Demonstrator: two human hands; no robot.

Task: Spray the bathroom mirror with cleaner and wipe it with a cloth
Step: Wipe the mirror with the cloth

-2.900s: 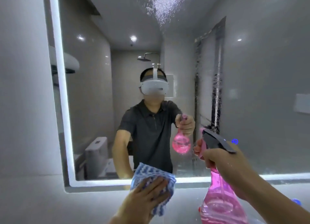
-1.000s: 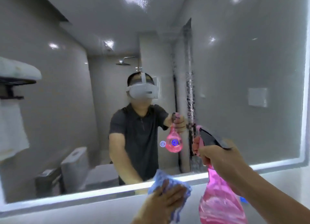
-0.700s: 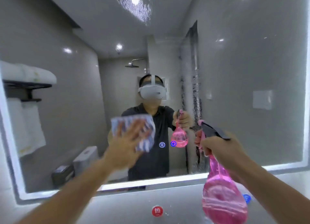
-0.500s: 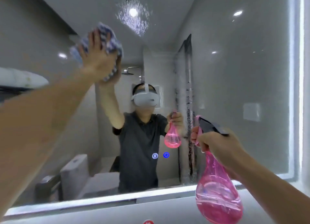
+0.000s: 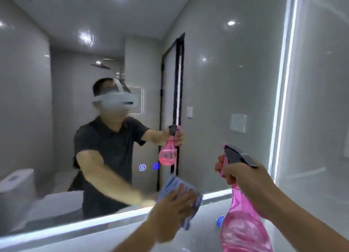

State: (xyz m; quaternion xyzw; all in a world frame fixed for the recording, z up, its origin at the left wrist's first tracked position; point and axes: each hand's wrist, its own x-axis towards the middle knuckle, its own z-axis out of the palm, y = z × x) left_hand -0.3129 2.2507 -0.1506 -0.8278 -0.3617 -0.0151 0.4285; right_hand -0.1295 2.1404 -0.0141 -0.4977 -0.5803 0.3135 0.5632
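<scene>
The big wall mirror point(image 5: 236, 72) with a lit white border fills the view. My left hand point(image 5: 170, 208) presses a blue-and-white cloth point(image 5: 176, 185) flat against the glass at the mirror's lower edge, right of centre. My right hand point(image 5: 245, 180) grips the neck of a pink spray bottle point(image 5: 243, 231) with a dark trigger head, held upright in front of the mirror's lower right corner, its nozzle towards the glass. The image is blurred by motion.
The mirror reflects a person in a dark shirt, a toilet at lower left and a dark-framed glass door. Two small blue touch icons point(image 5: 149, 166) glow on the glass. The grey tiled wall point(image 5: 321, 100) lies right of the mirror.
My left hand with the cloth has swept from the mirror's upper left down to its lower edge near the bottle. The right hand has kept the bottle almost still.
</scene>
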